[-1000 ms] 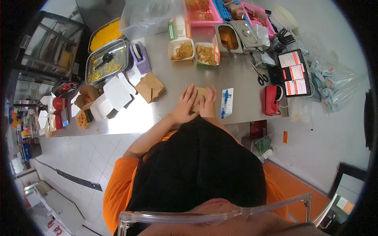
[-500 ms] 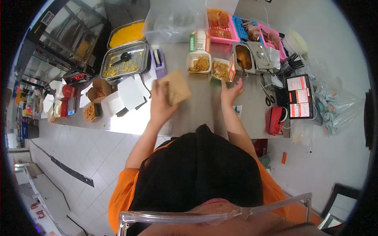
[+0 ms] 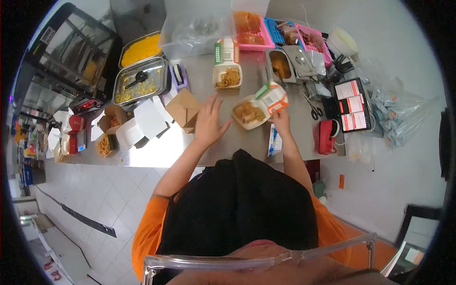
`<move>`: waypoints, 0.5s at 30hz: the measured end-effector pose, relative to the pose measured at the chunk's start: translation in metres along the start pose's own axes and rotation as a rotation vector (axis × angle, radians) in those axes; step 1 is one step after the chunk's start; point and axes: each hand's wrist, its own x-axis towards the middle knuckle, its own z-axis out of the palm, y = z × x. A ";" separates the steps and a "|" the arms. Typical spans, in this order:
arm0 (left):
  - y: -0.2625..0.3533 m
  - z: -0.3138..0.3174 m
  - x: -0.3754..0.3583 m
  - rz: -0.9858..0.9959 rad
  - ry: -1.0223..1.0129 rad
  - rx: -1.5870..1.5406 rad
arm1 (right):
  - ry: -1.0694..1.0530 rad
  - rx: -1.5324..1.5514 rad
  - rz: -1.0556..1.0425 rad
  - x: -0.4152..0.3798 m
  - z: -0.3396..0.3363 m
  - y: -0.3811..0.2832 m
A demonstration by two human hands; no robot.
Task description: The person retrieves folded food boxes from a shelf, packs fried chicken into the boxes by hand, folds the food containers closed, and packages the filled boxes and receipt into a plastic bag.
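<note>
My right hand (image 3: 281, 122) grips the lid edge of an open takeaway box (image 3: 251, 114), which has a white, green and orange printed lid and fried-looking food inside. The box is turned at a slant in front of me. Fingers spread, my left hand (image 3: 210, 121) is empty beside a brown cardboard box (image 3: 182, 110). Whether it still touches that box is hard to tell. Farther back stands a second open takeaway box (image 3: 227, 77) with similar food. A blue and white packet (image 3: 272, 142) lies on the counter close to my right wrist.
At the left are metal trays, one with yellow food (image 3: 141, 50), a purple tape dispenser (image 3: 179, 76) and open white cartons (image 3: 151, 116). To the right stand a sauce pan (image 3: 280, 66), scissors (image 3: 313, 107) and a tablet (image 3: 352, 105). A clear plastic bin (image 3: 197, 35) stands behind.
The brown box has moved from my left hand's grip to the left side of the counter, and that hand has opened. My right hand has pulled the right takeaway box nearer, turning it.
</note>
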 end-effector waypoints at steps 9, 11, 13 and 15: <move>0.012 0.042 0.066 -0.189 -0.240 -0.169 | -0.003 -0.594 -0.285 -0.007 0.044 -0.078; 0.007 0.023 0.064 -0.142 -0.331 -0.211 | -0.086 -0.668 -0.293 -0.013 0.029 -0.082; -0.001 0.009 0.043 -0.031 -0.397 -0.201 | -0.216 -0.615 -0.455 -0.026 0.010 -0.056; -0.009 0.017 0.011 0.078 -0.330 -0.069 | -0.292 -0.695 -0.493 -0.057 0.005 -0.043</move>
